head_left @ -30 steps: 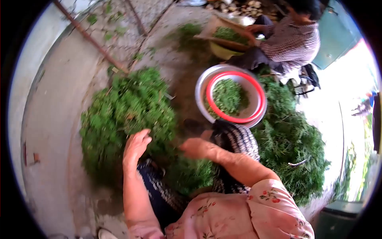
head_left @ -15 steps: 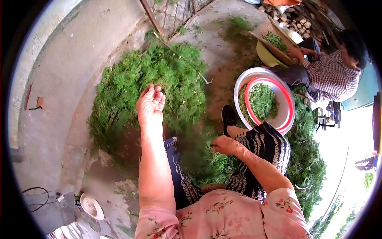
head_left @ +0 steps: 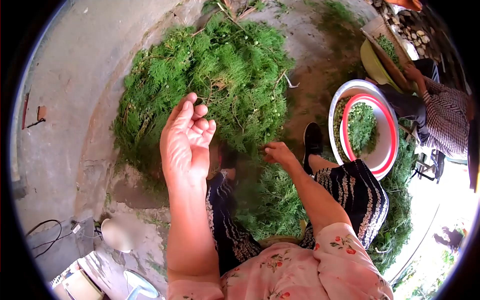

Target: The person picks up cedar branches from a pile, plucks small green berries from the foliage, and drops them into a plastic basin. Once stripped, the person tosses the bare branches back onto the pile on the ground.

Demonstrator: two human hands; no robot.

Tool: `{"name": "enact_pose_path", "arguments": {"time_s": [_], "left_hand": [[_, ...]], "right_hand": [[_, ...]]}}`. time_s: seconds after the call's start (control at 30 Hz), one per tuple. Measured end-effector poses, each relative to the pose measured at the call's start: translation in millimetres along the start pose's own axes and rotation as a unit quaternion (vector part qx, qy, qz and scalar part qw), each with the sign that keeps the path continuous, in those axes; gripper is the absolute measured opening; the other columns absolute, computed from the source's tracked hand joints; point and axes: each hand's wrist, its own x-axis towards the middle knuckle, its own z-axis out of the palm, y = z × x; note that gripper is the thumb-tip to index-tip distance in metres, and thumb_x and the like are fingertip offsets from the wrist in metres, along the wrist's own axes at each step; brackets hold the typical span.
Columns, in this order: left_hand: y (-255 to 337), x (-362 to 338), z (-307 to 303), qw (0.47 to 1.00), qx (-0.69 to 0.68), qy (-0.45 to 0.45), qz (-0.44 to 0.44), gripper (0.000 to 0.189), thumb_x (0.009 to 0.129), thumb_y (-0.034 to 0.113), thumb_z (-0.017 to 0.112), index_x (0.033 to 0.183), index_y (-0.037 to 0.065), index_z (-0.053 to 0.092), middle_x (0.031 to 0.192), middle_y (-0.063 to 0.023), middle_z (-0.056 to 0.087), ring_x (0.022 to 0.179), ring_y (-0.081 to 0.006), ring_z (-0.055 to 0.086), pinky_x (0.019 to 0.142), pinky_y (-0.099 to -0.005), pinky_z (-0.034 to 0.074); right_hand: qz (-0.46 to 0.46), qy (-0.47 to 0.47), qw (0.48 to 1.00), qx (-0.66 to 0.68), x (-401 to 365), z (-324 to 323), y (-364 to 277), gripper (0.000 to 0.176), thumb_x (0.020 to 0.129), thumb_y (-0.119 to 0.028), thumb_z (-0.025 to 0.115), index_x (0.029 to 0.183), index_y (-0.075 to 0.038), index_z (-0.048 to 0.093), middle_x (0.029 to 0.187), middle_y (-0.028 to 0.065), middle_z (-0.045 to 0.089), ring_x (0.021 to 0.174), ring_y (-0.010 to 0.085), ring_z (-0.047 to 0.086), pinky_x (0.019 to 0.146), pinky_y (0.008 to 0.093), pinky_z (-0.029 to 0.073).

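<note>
A big heap of feathery green cut branches (head_left: 225, 75) with small round pale-green fruits lies on the ground ahead. My left hand (head_left: 187, 137) is held in front of the heap's near edge, palm turned up. Its fingers are loosely curled and apart, and nothing shows in the palm. Lower and to the right, my right hand (head_left: 280, 153) is closed, its fingertips pinched beside the heap's near right edge; whatever is between them is too small to name. More green sprigs (head_left: 275, 200) lie between my legs.
At the right stands a metal basin (head_left: 336, 110) with a red-rimmed bowl (head_left: 391, 125) inside, holding small green fruits and leaf bits. Beyond it a person in a checked shirt (head_left: 447, 120) sits by a yellow-green basin (head_left: 372, 62). A white hat-like object (head_left: 114, 235) lies lower left.
The view has shifted left, so the heap and basins appear farther right. My right hand has moved forward, up to the heap's edge. My left hand appears larger, its fingers still curled.
</note>
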Motion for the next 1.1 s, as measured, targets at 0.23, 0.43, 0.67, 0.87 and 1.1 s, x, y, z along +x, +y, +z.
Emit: {"name": "enact_pose_path", "arguments": {"time_s": [0.23, 0.43, 0.67, 0.87, 1.1], "left_hand": [[-1, -5, -2, 0.999, -0.030, -0.008, -0.018, 0.016, 0.088, 0.013, 0.054, 0.101, 0.005, 0.059, 0.073, -0.0039, 0.062, 0.054, -0.0097, 0.050, 0.060, -0.0273, 0.046], [4, -8, -5, 0.999, -0.039, 0.013, -0.006, 0.016, 0.088, 0.011, 0.055, 0.100, 0.003, 0.059, 0.073, -0.0049, 0.061, 0.054, -0.0090, 0.049, 0.061, -0.0255, 0.046], [8, -10, -8, 0.999, -0.040, 0.011, -0.004, 0.016, 0.087, 0.011, 0.055, 0.100, 0.003, 0.059, 0.073, -0.0044, 0.061, 0.058, -0.0089, 0.052, 0.061, -0.0255, 0.046], [11, -6, -14, 0.998, -0.057, 0.004, -0.001, 0.015, 0.087, 0.011, 0.056, 0.100, 0.004, 0.059, 0.074, -0.0042, 0.063, 0.057, -0.0094, 0.054, 0.061, -0.0253, 0.047], [12, -1, -16, 0.999, -0.021, 0.024, 0.022, 0.012, 0.087, 0.010, 0.057, 0.097, 0.005, 0.060, 0.076, -0.0038, 0.063, 0.058, -0.0095, 0.056, 0.062, -0.0243, 0.047]], "right_hand": [[0.035, 0.041, 0.953, 0.298, 58, 52, 15, 0.039, 0.087, -0.013, 0.052, 0.124, -0.001, 0.045, 0.120, 0.0125, 0.050, 0.102, 0.0301, 0.055, 0.078, 0.0433, 0.050], [0.090, 0.089, 0.923, 0.363, 80, 84, -1, 0.053, 0.087, -0.010, 0.052, 0.133, 0.000, 0.030, 0.128, 0.0164, 0.042, 0.110, 0.0366, 0.047, 0.084, 0.0497, 0.047], [0.120, 0.115, 0.865, 0.473, 101, 87, -15, 0.021, 0.089, -0.015, 0.052, 0.104, 0.000, 0.050, 0.086, 0.0104, 0.052, 0.078, 0.0278, 0.055, 0.070, 0.0466, 0.051], [0.035, 0.148, 0.951, 0.270, 69, 87, -58, 0.019, 0.086, -0.016, 0.057, 0.079, 0.002, 0.058, 0.059, 0.0050, 0.051, 0.041, 0.0164, 0.045, 0.040, 0.0331, 0.041], [-0.113, 0.128, 0.960, 0.220, -8, 101, -102, 0.018, 0.080, -0.012, 0.060, 0.065, -0.001, 0.058, 0.049, 0.0034, 0.049, 0.040, 0.0117, 0.043, 0.040, 0.0264, 0.033]]}}
